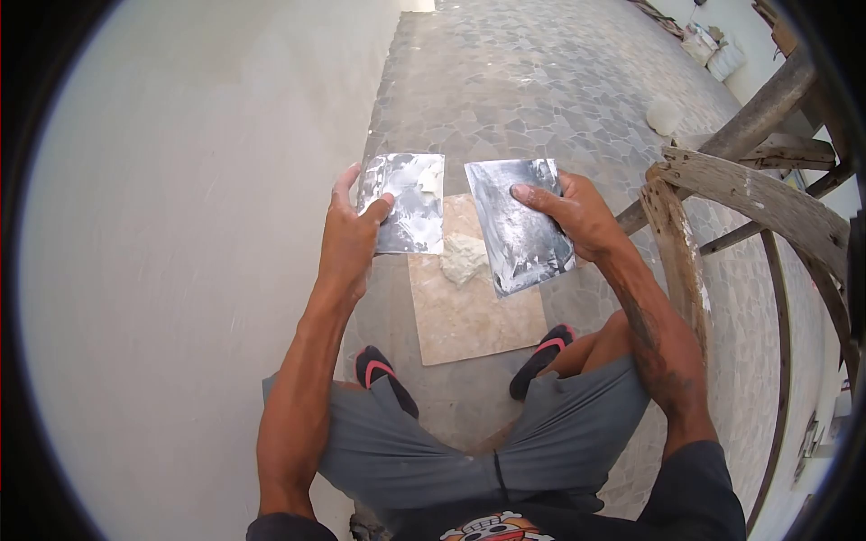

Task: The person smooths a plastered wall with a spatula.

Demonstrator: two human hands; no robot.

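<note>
My left hand point(354, 221) grips a flat rectangular metal sheet point(410, 230) smeared with white paste, its thumb lying on the face. A thicker dab of paste point(429, 183) sits near that sheet's right side. In my right hand point(582, 212) is a second, larger metal sheet point(523, 230), tilted and thinly streaked with white, the thumb pressed on its face. The two sheets are held apart, side by side. Below and between them, a mound of off-white paste point(463, 259) rests on a beige board point(478, 329), partly covered by the right sheet.
A pale smooth wall point(180, 225) rises close on my left. To my right stands a weathered wooden frame point(758, 185) with angled legs. The floor point(487, 81) has a grey stone pattern. Sandalled feet point(383, 374) flank the board. White bags point(722, 56) lie far back right.
</note>
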